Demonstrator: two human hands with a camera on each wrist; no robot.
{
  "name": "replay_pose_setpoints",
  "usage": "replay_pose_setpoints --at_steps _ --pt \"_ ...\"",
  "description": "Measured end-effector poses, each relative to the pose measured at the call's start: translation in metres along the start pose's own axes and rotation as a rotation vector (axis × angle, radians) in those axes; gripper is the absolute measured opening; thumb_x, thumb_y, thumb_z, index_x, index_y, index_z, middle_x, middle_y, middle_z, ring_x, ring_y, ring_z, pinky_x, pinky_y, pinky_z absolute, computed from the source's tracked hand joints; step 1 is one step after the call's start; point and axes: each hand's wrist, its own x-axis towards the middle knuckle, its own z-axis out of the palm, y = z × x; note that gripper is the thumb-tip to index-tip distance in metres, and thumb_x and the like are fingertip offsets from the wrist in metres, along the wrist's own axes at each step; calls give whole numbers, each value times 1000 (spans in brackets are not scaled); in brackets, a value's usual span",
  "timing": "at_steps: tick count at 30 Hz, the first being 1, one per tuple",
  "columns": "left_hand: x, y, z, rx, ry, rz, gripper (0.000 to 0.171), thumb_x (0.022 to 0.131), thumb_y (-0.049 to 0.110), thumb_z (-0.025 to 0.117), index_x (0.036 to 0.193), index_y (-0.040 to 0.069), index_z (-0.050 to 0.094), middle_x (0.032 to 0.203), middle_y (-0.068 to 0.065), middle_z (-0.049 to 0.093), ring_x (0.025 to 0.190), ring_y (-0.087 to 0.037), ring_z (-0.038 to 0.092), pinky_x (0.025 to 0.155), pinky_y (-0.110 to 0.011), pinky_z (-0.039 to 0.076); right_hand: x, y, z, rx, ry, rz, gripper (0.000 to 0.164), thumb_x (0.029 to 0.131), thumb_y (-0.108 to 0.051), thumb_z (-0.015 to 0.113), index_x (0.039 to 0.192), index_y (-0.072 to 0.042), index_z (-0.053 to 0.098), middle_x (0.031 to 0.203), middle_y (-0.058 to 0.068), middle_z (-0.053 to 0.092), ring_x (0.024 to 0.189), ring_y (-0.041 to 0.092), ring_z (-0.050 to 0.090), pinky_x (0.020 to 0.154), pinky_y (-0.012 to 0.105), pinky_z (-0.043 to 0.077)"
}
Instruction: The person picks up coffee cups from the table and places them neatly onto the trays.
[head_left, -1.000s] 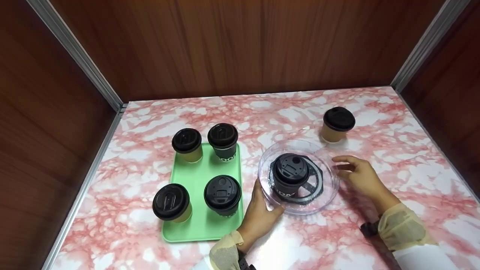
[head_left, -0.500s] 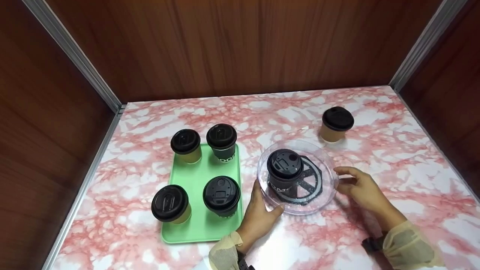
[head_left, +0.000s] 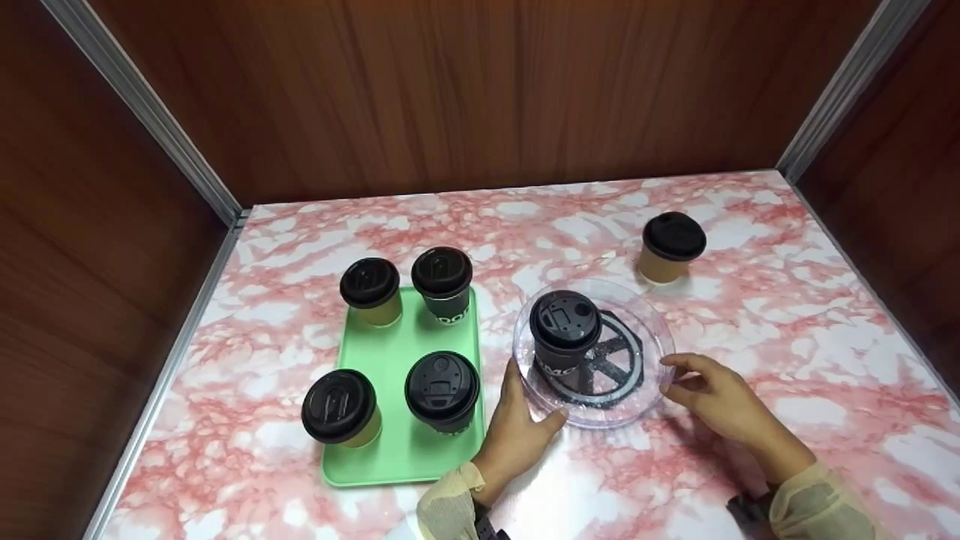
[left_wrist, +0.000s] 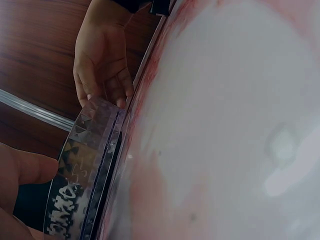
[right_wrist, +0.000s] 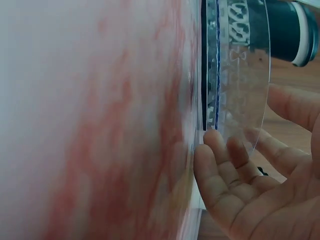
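Observation:
A clear round turntable [head_left: 649, 319] stands on the table, with a dark spoked base [head_left: 604, 375] showing through it. On its left part stands a black-lidded dark paper cup [head_left: 564, 330], upright. My left hand [head_left: 517, 431] lies against the turntable's front-left edge; its thumb and fingers are spread along the outside, and in the left wrist view the thumb reaches the clear wall. At the right rim my right hand [head_left: 716, 394] holds the edge between thumb and bent fingers. In the right wrist view, one fingertip [right_wrist: 251, 135] shows through the clear wall.
Left of the turntable lies a green tray [head_left: 375, 472] bearing several lidded cups, brown and black. A brown cup [head_left: 664, 266] with a black lid stands behind, to the right. Wood-look panels [head_left: 480, 97] enclose the marbled table [head_left: 810, 330].
The turntable has turned clockwise, carrying the cup left and away from me. My right hand has come toward me along the rim and closed on it. My left hand has stayed put.

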Motion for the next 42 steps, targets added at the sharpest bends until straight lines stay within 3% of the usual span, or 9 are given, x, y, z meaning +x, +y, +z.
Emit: replay_pose_setpoints --at_steps 9,14,21,26,32,35,42 --pt "0 -1 1 -4 11 6 100 83 19 75 155 1 7 157 -21 18 142 -33 21 115 -46 18 -6 -4 2 -102 -22 -7 25 89 -27 72 108 -10 69 92 -1 68 85 15 64 79 32 50" --pt "0 1 1 -5 6 4 101 82 18 75 155 2 6 158 -19 16 143 -31 19 115 -44 17 -10 -6 5 -81 -66 -16 15 89 -26 72 98 -13 71 85 -5 68 79 12 62 72 26 49" --pt "-1 3 0 -7 -3 0 101 82 18 75 155 2 6 158 -19 16 143 -30 18 116 -44 17 -15 -15 10 -42 -128 -62 13 90 -29 70 90 -16 71 77 -4 68 61 11 57 56 26 47" --pt "-1 2 0 2 4 9 102 82 17 75 155 2 6 158 -18 17 143 -29 20 115 -42 18 -19 -19 14 -22 -181 -87 15 91 -28 69 92 -13 71 78 -3 68 64 12 59 58 26 48" --pt "-1 1 0 10 6 -9 100 83 20 75 154 0 7 158 -21 16 143 -32 19 115 -45 17 -22 -23 19 -56 -243 -147 16 92 -26 68 101 -13 70 84 -8 68 76 9 62 69 27 51" --pt "-1 1 0 14 5 -12 100 83 21 74 154 -2 7 157 -22 16 143 -33 18 116 -44 16 -25 -27 24 -64 -273 -184 18 92 -24 67 105 -12 68 85 -9 68 74 8 61 67 28 51" --pt "-2 1 0 25 0 -23 101 84 23 74 154 -2 7 157 -22 17 143 -33 19 116 -45 17 -33 -41 42 -12 -343 -223 36 93 -31 66 121 -7 62 89 -9 69 75 8 62 66 28 53"
